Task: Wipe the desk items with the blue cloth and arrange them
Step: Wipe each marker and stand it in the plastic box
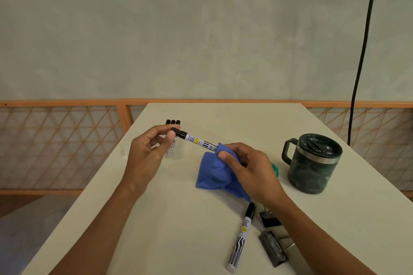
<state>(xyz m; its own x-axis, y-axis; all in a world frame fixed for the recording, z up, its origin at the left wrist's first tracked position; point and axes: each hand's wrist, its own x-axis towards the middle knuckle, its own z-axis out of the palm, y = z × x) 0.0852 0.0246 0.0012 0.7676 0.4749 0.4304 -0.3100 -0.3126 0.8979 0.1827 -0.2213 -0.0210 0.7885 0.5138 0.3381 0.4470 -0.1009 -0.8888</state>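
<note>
Left hand [154, 147] pinches the black cap end of the held marker [196, 140] between thumb and fingertips, with the barrel spanning the gap across to the right hand [248, 167]. The right hand grips the blue cloth [216, 172], bunched and closed round the marker's other end, and the rest of the cloth hangs below the palm, touching or nearly touching the surface [178, 219]. The wipe appears to be in progress on this one item. Risk one: the left grip sits on the cap alone, so a firm pull of the cloth along the barrel may part cap from body, exposing the tip and marking the cloth. Risk two: the pinch is light and at the extreme end, so a twist from the right hand could lever the marker out, dropping it onto the row of markers [173, 122] just beyond the left fingers and scattering that arrangement. Risk three: the loose marker [242, 234] and the binder clips [269, 219] lie close under the right forearm, so a drawn-back elbow or the trailing cloth may sweep them toward the near edge. The mug [312, 163] stands to the outside of the right hand, apart from it, and a wide outward stroke could knock it. A green object [276, 168] behind the right hand is mostly hidden and cannot be identified
</note>
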